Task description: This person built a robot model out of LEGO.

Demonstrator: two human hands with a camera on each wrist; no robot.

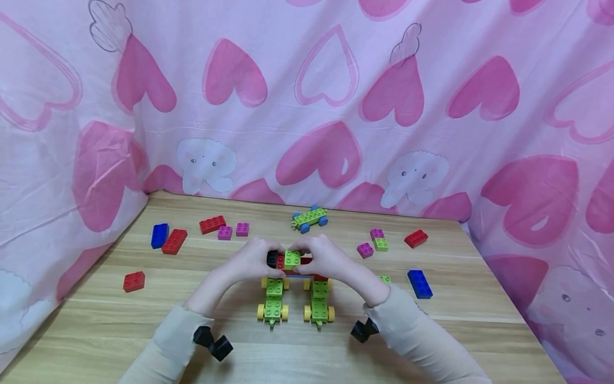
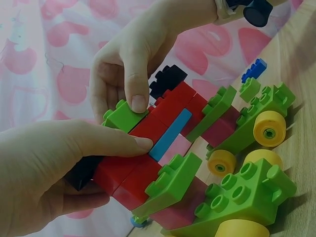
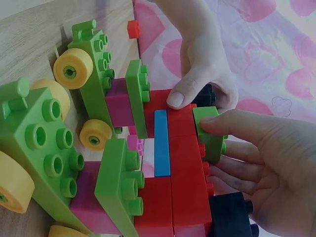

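Observation:
Both hands meet at a toy brick build in the middle of the table. My left hand (image 1: 256, 258) grips the left end of its red bricks (image 3: 186, 168), thumb pressed on their side, beside a black brick (image 1: 272, 259). My right hand (image 1: 323, 256) pinches a light green brick (image 1: 292, 260) at the top of the red bricks, its thumb on the brick's side. Under the red part lies a blue strip (image 2: 170, 134). The build stands on two green wheeled bases (image 1: 273, 306) with yellow wheels (image 2: 269, 129), joined through green and magenta bricks (image 3: 121, 101).
A green car base with blue wheels (image 1: 309, 218) stands at the back. Red bricks (image 1: 174, 241), a blue brick (image 1: 160, 236) and magenta bricks (image 1: 242, 229) lie left. To the right are another blue brick (image 1: 419, 284), a red brick (image 1: 415, 239) and small magenta and green bricks (image 1: 381, 244).

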